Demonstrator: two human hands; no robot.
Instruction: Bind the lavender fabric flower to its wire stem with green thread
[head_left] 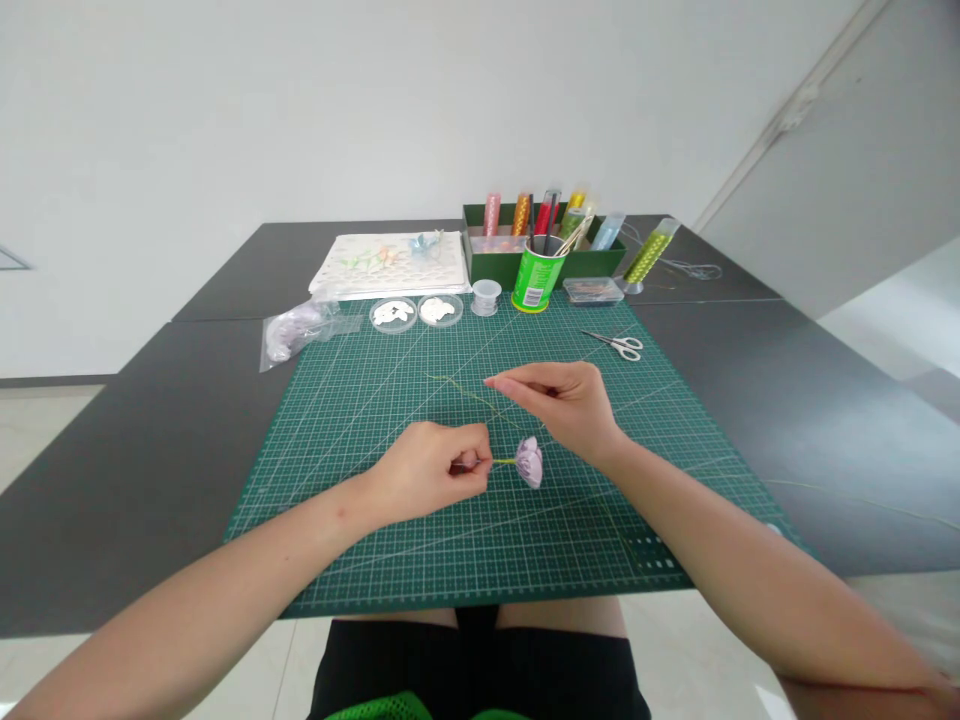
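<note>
My left hand (442, 468) is closed around the thin stem of a small pale purple flower (529, 463), whose head points right, over the green cutting mat (337, 420). Above and to the right of the flower, my right hand (566, 400) has its thumb and fingertips pressed together, pointing left; anything between them is too small to name. A fine yellow-green thread (469, 392) runs over the mat between and beyond my hands. The flower's stem shows briefly between my left fingers and the petals.
White-handled scissors (626, 347) lie at the mat's right. Along the back stand a green can (536, 280), a thread box (592, 264), a spool (650, 252), two dishes (394, 314) of white pieces, a white tray (326, 278) and a plastic bag (292, 332).
</note>
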